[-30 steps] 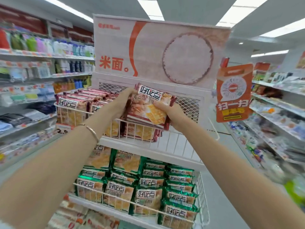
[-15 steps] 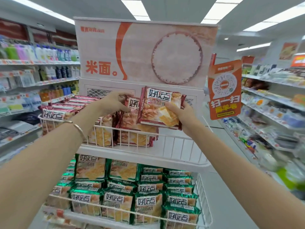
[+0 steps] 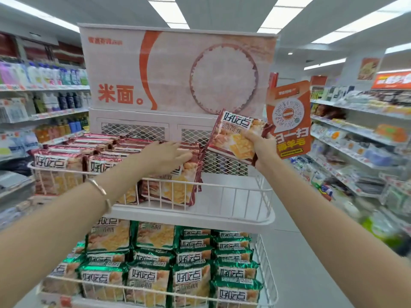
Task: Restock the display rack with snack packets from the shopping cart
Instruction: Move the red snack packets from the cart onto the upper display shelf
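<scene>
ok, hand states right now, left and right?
Left hand: open, fingers flat on the shelved packets in the top basket.
Right hand: holding one red snack packet, raised.

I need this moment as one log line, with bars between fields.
left hand: touches shelved red packets in top basket | right hand: grips spare red packet, raised near basket's bare right side

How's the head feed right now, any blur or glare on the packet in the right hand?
Head view: the red packet in the right hand reads sharp, without glare; the aisle shelves at the right edge are smeared; the wide lens stretches the corners; the ceiling lights give even lighting.
</scene>
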A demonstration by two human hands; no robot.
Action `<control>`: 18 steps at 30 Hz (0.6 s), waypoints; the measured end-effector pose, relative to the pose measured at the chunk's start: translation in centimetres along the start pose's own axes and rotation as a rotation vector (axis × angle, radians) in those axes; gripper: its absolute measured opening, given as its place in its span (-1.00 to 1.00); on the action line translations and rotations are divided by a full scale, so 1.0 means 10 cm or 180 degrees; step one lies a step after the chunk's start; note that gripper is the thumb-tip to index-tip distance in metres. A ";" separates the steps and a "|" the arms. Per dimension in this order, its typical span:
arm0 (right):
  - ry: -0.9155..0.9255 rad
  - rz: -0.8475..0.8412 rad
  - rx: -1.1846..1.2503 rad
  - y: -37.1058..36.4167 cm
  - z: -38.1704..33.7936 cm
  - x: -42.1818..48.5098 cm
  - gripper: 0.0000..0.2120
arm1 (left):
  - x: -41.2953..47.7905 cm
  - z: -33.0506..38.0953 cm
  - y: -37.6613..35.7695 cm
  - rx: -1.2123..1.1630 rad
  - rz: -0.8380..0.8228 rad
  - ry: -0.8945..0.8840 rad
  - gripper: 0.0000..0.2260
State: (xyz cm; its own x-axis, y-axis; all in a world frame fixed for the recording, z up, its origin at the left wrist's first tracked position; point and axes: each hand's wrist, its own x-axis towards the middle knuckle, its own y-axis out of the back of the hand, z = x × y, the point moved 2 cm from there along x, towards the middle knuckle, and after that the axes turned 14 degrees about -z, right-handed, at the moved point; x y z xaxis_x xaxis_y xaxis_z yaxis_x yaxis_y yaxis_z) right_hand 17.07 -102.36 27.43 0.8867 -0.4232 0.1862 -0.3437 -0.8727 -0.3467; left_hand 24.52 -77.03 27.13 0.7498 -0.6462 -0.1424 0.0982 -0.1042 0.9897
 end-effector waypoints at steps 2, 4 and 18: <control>-0.0038 0.0082 -0.0187 0.02 0.04 0.04 -0.27 | 0.01 -0.07 -0.17 0.0109 -0.0191 0.0182 -0.50; -0.0011 0.0127 -0.0329 0.07 0.07 0.09 -0.20 | -0.01 -0.16 -0.29 0.0022 -0.0316 0.0282 -0.54; -0.0616 -0.0774 -0.1722 0.36 0.58 1.00 -0.17 | 1.14 0.46 0.37 -0.1026 0.0147 -0.0254 -0.28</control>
State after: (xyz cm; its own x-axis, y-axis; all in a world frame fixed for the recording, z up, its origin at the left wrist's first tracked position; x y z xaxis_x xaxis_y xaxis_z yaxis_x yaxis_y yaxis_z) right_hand 26.45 -108.30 22.69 0.9818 -0.1893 0.0138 -0.1880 -0.9597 0.2089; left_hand 30.43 -88.30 29.14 0.7058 -0.7032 -0.0855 0.2769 0.1628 0.9470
